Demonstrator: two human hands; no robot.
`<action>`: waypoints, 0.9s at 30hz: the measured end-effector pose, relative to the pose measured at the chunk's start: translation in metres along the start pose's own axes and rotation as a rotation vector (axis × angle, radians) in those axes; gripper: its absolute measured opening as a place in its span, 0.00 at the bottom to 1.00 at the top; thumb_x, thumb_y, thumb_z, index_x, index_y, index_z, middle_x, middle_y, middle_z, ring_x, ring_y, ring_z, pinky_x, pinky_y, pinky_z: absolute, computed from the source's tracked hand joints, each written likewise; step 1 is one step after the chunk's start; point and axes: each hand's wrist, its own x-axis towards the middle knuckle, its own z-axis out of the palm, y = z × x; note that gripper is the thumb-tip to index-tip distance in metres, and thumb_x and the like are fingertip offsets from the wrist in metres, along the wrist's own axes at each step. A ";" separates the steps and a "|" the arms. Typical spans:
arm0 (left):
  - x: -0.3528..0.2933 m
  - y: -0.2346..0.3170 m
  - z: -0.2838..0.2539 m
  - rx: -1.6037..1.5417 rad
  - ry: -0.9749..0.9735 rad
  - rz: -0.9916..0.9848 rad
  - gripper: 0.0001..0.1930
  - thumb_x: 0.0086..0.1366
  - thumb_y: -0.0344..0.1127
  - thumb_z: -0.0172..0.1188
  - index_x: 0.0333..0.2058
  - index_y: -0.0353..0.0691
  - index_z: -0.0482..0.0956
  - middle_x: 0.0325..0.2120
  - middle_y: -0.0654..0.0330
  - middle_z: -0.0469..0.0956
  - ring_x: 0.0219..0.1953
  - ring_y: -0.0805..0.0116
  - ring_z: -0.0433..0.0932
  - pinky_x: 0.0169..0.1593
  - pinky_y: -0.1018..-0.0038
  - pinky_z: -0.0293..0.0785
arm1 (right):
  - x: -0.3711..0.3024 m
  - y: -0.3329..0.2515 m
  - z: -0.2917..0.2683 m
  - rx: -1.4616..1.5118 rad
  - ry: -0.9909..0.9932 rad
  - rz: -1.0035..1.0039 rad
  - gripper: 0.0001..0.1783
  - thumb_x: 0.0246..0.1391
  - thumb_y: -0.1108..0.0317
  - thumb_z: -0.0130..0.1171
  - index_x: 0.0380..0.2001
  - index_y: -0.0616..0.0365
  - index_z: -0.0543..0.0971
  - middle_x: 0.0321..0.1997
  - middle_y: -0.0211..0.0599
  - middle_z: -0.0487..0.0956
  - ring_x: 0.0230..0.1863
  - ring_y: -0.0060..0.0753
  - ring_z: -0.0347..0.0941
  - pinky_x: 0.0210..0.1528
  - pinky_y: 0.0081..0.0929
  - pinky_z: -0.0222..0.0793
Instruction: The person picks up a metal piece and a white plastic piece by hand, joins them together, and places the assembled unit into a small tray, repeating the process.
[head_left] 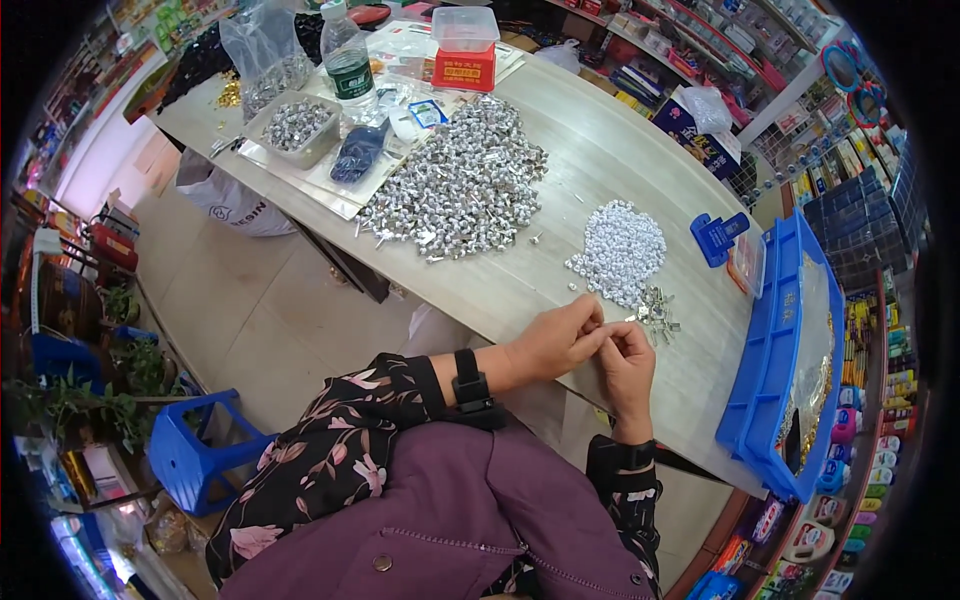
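My left hand point(557, 342) and my right hand point(629, 372) meet fingertip to fingertip over the table's near edge. Both are closed in a pinch, and whatever sits between the fingers is too small or hidden to make out. Just beyond them lies a round pile of small white beads point(622, 250). A little heap of small silvery metal pieces point(657, 312) touches its near side, close to my right fingers. Farther left spreads a large pile of silver pieces with shiny heads and thin stems point(465, 180).
A blue plastic tray point(752, 370) stands along the table's right end, beside a blue clip-like holder point(718, 238). At the far left are a tub of silver pieces point(296, 130), a water bottle point(347, 65) and a red box point(464, 68). A blue stool point(200, 450) stands on the floor.
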 end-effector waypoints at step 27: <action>0.016 -0.011 -0.189 0.915 0.209 0.000 0.04 0.54 0.33 0.55 0.30 0.45 0.76 0.27 0.57 0.72 0.34 0.56 0.74 0.36 0.63 0.70 | -0.006 -0.012 0.021 -0.406 0.061 -0.191 0.08 0.52 0.73 0.57 0.37 0.62 0.77 0.30 0.24 0.74 0.30 0.12 0.68 0.34 0.12 0.64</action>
